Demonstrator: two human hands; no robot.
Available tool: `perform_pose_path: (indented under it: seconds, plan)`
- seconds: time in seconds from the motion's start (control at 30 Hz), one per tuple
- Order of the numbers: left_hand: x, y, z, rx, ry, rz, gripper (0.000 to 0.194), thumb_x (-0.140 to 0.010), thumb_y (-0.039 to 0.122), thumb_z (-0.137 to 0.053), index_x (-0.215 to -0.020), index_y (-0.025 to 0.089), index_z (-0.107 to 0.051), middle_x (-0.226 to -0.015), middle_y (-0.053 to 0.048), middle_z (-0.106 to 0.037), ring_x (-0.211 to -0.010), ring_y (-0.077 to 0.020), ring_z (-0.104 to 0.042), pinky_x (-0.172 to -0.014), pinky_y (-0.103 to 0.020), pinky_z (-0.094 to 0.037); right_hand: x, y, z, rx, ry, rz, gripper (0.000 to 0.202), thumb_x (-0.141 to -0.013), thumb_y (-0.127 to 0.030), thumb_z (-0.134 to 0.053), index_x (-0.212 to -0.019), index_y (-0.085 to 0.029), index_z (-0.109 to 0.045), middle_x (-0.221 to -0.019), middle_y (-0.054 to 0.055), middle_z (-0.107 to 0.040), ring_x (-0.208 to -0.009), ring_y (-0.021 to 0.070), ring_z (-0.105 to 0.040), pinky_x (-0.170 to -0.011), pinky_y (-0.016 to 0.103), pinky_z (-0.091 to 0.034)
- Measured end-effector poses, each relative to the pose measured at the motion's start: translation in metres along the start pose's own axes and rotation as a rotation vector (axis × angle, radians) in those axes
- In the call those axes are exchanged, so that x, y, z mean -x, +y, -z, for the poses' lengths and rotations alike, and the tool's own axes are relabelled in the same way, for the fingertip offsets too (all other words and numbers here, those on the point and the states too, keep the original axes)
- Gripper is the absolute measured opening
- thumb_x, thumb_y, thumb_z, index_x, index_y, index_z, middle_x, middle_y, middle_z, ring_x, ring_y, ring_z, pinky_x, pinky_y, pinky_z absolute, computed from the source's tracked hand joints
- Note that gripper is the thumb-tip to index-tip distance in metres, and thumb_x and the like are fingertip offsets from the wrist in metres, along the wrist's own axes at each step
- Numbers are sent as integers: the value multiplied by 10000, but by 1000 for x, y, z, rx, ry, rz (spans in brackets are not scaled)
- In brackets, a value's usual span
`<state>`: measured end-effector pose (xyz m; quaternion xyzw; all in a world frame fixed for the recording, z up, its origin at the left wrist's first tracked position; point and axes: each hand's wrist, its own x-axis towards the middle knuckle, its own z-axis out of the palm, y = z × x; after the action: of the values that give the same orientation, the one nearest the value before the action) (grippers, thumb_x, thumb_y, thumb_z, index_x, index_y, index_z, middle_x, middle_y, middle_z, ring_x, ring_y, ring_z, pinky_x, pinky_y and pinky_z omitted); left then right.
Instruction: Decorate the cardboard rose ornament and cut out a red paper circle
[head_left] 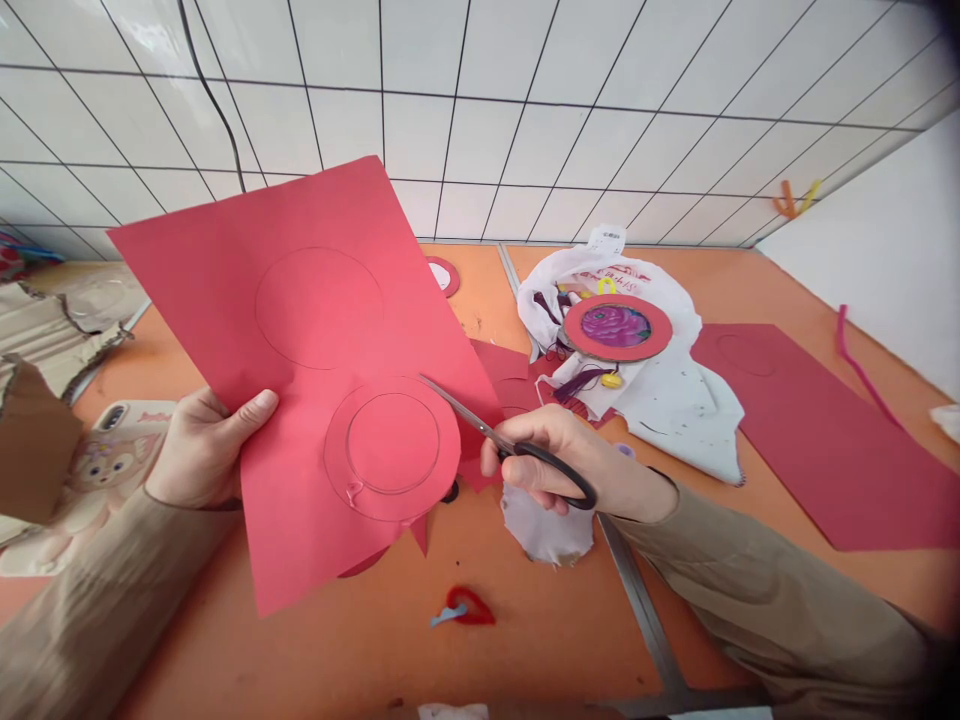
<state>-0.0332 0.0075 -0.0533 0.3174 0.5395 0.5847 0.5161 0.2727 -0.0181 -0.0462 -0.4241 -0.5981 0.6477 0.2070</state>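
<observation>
My left hand (206,440) grips the left edge of a large red paper sheet (315,230), thumb on top, and holds it up above the orange table. Drawn circles mark the sheet: one near its upper middle, and a pair, one inside the other, lower down. A cut runs round the right side of this lower ring. In my right hand (566,455) are black-handled scissors (551,462), my fingers in the loops. Their blades point up and left, and the tip lies at the top edge of the lower ring.
A white bag (675,400) with a red-rimmed rose disc (616,327) lies behind my right hand. Red paper (832,450) is at the right. Cardboard (37,430) and a phone case (112,460) sit at the left. A red loop (472,606) lies in front on the table (360,660).
</observation>
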Motion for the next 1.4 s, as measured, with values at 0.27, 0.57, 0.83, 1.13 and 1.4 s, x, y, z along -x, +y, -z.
perform_pose_path:
  seconds: [0.27, 0.57, 0.83, 1.13, 1.4]
  plan:
    - [1, 2, -1, -24, 11, 9, 395, -412, 303, -950, -730, 163, -763, -628, 13, -744, -469, -104, -640, -457, -157, -550, 1, -5, 3, -2, -55, -6, 442, -762, -555, -709, -729, -135, -576, -484, -73, -437, -371, 40, -408, -329, 157, -315]
    - [-2, 0, 3, -29, -11, 13, 392, -439, 289, -941, -769, 167, -768, -661, -8, -755, -495, -125, -654, -480, -191, -564, 2, -6, 4, 45, -53, -13, 436, -770, -554, -698, -735, -134, -586, -484, -75, -421, -377, 41, -416, -322, 145, -297]
    - [-2, 1, 3, -37, -13, 21, 391, -445, 294, -940, -771, 165, -767, -640, -7, -745, -482, -122, -643, -468, -189, -556, 2, -4, 4, 42, -53, -1, 443, -776, -560, -689, -735, -132, -583, -465, -75, -425, -359, 43, -401, -319, 157, -308]
    - [-1, 2, 3, -24, -30, 36, 384, -440, 280, -944, -755, 156, -761, -635, -4, -746, -474, -117, -648, -466, -182, -567, 2, -3, 6, 47, -57, -39, 463, -761, -578, -699, -751, -127, -594, -464, -71, -420, -365, 45, -403, -329, 151, -313]
    - [5, 4, -2, -25, -68, 51, 366, -436, 276, -949, -714, 145, -750, -609, -4, -742, -453, -126, -657, -442, -178, -564, 2, -7, 4, 23, -102, -97, 509, -693, -609, -742, -747, -128, -585, -506, -51, -483, -423, 65, -488, -362, 148, -395]
